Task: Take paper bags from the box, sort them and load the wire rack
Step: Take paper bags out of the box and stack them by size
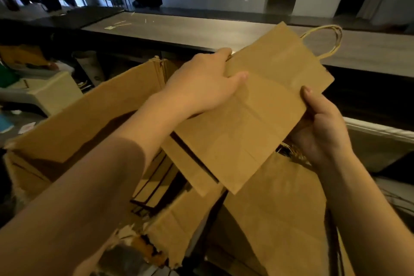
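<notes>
Fingers (237,78) of left hand (201,83): clamped on the far-left edge of one flat paper bag (257,107), thumb on top. Right hand (322,127): pinching the near-right edge, thumb over it. Paper bag: held flat above the open box (89,119), handles (324,38) toward the surface (201,29). Beneath: larger bag (280,208); dark wire bars (143,204), probably the rack. Handling: hold it flat by both edges, compare size against the larger bag, then file it with its like
</notes>
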Available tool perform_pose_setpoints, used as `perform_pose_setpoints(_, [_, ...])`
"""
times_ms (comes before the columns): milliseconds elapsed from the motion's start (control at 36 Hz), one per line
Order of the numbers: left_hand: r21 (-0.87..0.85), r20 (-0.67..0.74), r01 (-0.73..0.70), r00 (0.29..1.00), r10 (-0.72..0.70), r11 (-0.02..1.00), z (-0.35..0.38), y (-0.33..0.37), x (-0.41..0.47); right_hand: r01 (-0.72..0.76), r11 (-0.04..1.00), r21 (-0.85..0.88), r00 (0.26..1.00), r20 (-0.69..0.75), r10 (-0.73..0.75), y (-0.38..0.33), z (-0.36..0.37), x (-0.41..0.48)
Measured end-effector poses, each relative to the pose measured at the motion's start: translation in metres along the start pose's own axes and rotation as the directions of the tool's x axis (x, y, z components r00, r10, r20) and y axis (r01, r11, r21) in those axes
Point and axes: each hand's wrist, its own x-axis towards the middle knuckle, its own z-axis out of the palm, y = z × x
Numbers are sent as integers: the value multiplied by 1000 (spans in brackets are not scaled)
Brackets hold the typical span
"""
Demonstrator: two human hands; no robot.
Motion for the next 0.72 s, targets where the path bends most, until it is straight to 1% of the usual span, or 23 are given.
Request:
perform_pose_setpoints(56, [-193,45,5,999,4,981,9,14,1,-1,1000,14,999,-35,2,-9,-18,-6])
perform_pose_setpoints(111, [-372,72,14,997,14,928,18,28,1,-9,1000,11,997,-80,9,-16,-37,-13])
perform_pose_setpoints(167, [-512,117,36,993,28,858,32,41,-1,-33,999,-1,990,-134,32,-20,-60,-20])
perform_pose_setpoints(250, [-687,217,139,976,18,713,62,55,-7,-68,998,-2,982,-176,67,-19,-92,-33])
perform_pose_setpoints(306, [-710,271,192,962,11,678,89,64,-12,-75,996,-43,974,-215,64,-18,-111,-42])
perform_pose_setpoints(361, [-687,292,204,956,9,697,120,73,-18,-108,989,-97,956,-282,77,-16,-129,-51])
perform_pose_setpoints(417, [-663,300,207,954,2,720,148,81,-25,-164,968,-187,922,-377,84,-11,-148,-58])
perform_pose_setpoints(472, [-678,335,233,942,11,697,173,86,-34,-212,938,-275,885,-462,64,-5,-168,-66])
perform_pose_setpoints(583, [-638,431,295,903,12,712,210,87,-52,-315,895,-317,822,-562,91,7,-206,-82])
perform_pose_setpoints(639, [-618,462,337,887,-19,711,221,84,-58,-360,856,-371,793,-605,71,11,-226,-89])
perform_pose_setpoints(722, [-617,491,379,870,-39,689,227,81,-64,-403,765,-502,776,-630,-5,13,-251,-93])
